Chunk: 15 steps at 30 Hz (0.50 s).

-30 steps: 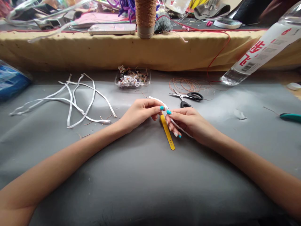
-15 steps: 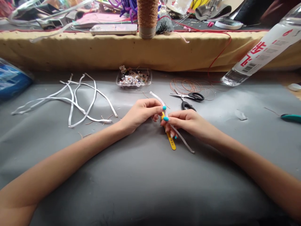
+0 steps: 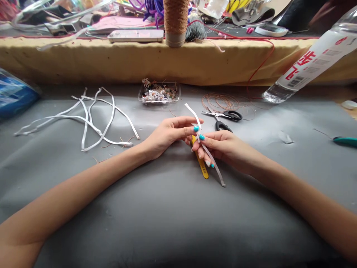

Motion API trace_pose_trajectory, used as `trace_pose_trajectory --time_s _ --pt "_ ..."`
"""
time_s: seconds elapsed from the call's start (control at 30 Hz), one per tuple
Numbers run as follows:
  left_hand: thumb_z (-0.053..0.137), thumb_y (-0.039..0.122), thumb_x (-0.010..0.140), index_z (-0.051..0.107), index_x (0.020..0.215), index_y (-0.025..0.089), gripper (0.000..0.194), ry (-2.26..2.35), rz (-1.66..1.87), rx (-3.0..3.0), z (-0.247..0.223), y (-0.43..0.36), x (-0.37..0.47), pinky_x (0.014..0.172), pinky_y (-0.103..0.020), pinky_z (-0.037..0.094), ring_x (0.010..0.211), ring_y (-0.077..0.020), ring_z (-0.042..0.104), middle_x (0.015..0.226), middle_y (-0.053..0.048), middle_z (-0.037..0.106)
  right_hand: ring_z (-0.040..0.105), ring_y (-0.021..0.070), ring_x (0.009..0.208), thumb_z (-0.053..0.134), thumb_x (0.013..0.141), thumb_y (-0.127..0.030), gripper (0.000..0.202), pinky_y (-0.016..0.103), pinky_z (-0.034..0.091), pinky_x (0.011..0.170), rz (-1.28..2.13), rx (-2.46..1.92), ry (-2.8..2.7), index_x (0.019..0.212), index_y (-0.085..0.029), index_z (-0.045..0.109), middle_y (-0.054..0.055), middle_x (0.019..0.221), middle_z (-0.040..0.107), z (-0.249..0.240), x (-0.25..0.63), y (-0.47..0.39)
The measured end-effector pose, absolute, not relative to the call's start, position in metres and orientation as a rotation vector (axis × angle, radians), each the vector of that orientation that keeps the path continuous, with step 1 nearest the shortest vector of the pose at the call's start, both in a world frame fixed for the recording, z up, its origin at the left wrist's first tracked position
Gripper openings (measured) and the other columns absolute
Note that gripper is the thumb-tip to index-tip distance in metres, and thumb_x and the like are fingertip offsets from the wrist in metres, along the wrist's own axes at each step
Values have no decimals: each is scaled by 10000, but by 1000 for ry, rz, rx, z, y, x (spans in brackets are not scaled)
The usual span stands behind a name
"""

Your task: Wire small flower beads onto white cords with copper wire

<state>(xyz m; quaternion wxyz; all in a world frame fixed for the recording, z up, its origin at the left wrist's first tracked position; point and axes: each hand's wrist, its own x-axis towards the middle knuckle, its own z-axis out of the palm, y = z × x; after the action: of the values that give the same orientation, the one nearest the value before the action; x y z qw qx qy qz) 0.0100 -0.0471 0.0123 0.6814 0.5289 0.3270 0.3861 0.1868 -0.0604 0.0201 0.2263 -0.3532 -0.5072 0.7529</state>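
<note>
Both hands pinch a short white cord (image 3: 214, 163) near its middle, above the grey mat. My left hand (image 3: 175, 132) is closed on it with thumb and forefinger. Just below and to the right, my right hand (image 3: 220, 143) grips the same cord between thumb and fingers. One end of the cord sticks up past the fingertips, and the other hangs down to the lower right. Where the two grips meet, the cord looks bent, though fingers hide part of it. Beneath the hands lies a yellow tool (image 3: 203, 168), partly covered, perhaps tweezers.
Several white cords (image 3: 104, 132) lie to the left. A clear tray of small beads and knots (image 3: 160, 97) stands behind my hands. Black-handled scissors (image 3: 232, 115) and coiled brown wire (image 3: 214, 101) are to the right, with a leaning bottle (image 3: 304, 67) and a teal-handled tool (image 3: 346, 140).
The cord has shifted slightly right and turned, its lower end swinging left. It now looks bent at my fingertips. Both hands have kept hold, and the right fingers have shifted a little.
</note>
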Motion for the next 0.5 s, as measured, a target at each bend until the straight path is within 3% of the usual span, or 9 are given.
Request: trace_pose_trajectory --time_s 0.33,0.5 --pt "697 349 629 594 756 123 279 750 957 1253 9 -45 10 608 -221 406 614 -80 516 726 4 587 534 60 491 550 781 -393 271 183 444 499 1922 -1046 -1482 781 -126 602 10 649 607 24 185 -60" --pt "692 354 632 569 742 119 288 787 979 1325 10 -45 10 587 -210 415 583 -72 510 680 11 575 497 64 429 522 777 -439 351 186 412 435 1515 -1315 -1722 640 -119 564 7 561 559 32 180 -68"
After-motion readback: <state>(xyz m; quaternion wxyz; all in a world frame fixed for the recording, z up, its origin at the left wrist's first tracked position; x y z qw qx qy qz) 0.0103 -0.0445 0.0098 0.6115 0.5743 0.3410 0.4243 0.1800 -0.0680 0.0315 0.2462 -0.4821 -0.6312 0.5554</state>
